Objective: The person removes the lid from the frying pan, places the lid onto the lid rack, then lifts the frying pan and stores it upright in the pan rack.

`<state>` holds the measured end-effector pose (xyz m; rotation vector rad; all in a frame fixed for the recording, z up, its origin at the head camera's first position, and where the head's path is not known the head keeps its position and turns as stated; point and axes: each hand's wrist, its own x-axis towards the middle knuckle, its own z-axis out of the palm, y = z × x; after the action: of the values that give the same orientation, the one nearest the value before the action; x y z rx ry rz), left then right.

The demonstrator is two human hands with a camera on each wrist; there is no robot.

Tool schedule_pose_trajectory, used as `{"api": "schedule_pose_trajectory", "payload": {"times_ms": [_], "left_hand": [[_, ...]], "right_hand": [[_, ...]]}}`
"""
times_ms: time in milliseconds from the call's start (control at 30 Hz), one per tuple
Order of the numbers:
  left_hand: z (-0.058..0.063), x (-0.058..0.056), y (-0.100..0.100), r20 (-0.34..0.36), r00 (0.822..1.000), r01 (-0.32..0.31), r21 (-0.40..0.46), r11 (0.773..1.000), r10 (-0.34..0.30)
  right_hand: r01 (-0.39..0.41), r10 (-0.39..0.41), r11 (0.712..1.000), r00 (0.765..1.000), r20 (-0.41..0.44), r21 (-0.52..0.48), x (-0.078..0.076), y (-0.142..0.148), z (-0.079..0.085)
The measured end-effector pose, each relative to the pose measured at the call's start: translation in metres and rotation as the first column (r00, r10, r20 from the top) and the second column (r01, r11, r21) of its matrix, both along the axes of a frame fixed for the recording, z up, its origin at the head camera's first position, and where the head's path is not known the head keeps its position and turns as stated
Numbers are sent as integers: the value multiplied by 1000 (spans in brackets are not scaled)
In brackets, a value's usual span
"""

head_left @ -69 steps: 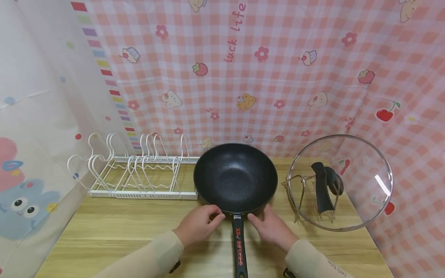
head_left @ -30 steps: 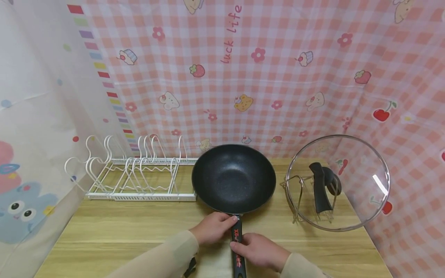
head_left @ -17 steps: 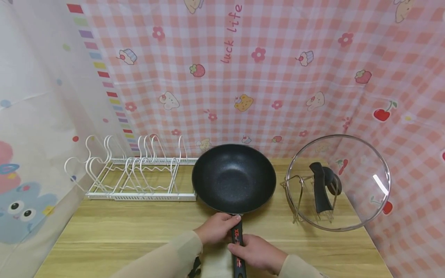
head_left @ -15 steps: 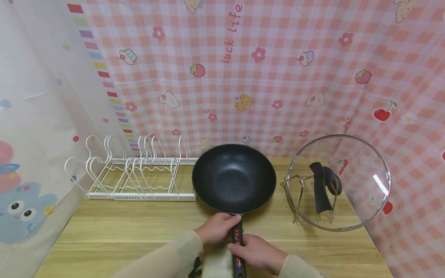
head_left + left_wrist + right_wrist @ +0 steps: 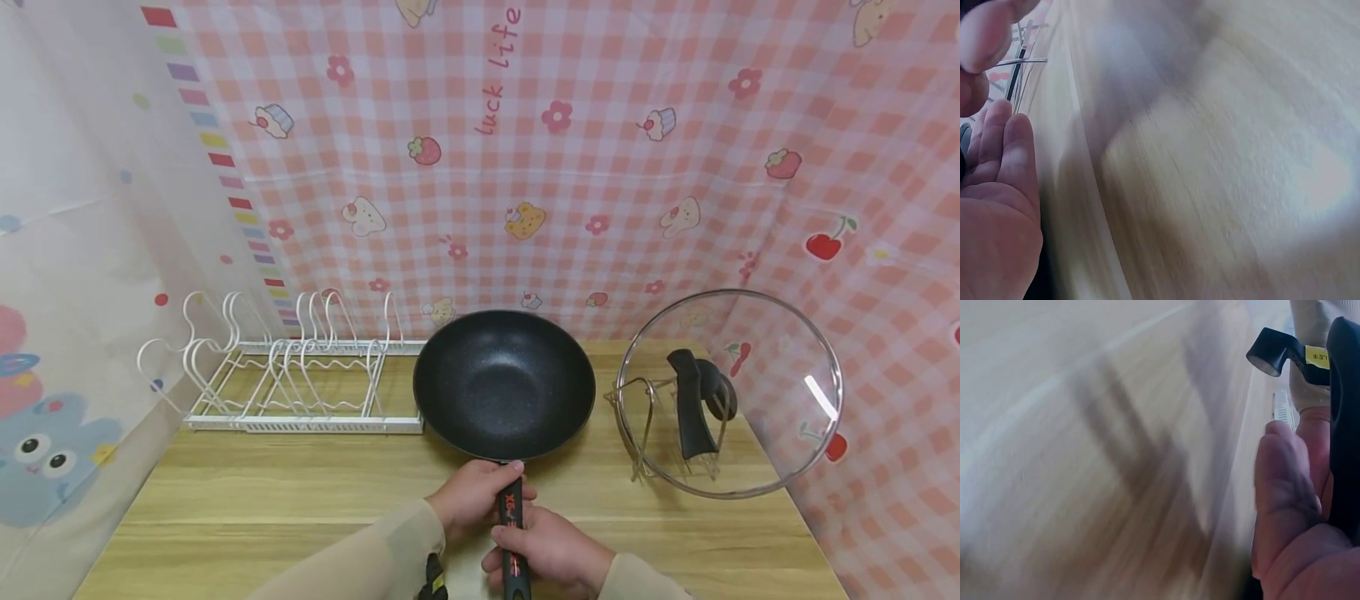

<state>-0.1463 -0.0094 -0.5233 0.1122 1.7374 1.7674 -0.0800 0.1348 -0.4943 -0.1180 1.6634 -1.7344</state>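
A black wok [image 5: 504,392] stands in the middle of the table in the head view, its long black handle [image 5: 511,502] with red lettering pointing toward me. My left hand [image 5: 468,493] grips the handle close to the pan, thumb on top and fingertips showing past its right side. Lower down, my right hand [image 5: 558,546] holds the same handle, thumb across the top and fingers passing underneath to the left. In the right wrist view, the handle runs dark beside the right hand's fingers [image 5: 1282,481]. The left wrist view shows a palm [image 5: 997,231] at its left edge.
A white wire rack [image 5: 300,423] stands left of the wok, its end close to the pan's rim. At the right, a large glass lid [image 5: 780,375] leans on a small metal stand [image 5: 645,425]. Patterned cloth [image 5: 480,175] hangs behind the wooden table [image 5: 300,483].
Both hands have moved from beside the wok's near rim onto its handle. Lately the left hand has shifted slightly right, its fingertips now showing beyond the handle. The wok stays in place.
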Motion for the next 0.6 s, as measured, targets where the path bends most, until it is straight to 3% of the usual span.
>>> {"api": "schedule_pose_trajectory", "payload": {"times_ms": [267,600], "left_hand": [[-1,-2,4,95,995,6,106,994,-16],[-1,-7,4,219,974,14,197,980,-58]], "right_hand": [[-30,41,989,996,73,-147,0,0,-4],[7,26,979,987,157,-204,2,-3,-7]]}}
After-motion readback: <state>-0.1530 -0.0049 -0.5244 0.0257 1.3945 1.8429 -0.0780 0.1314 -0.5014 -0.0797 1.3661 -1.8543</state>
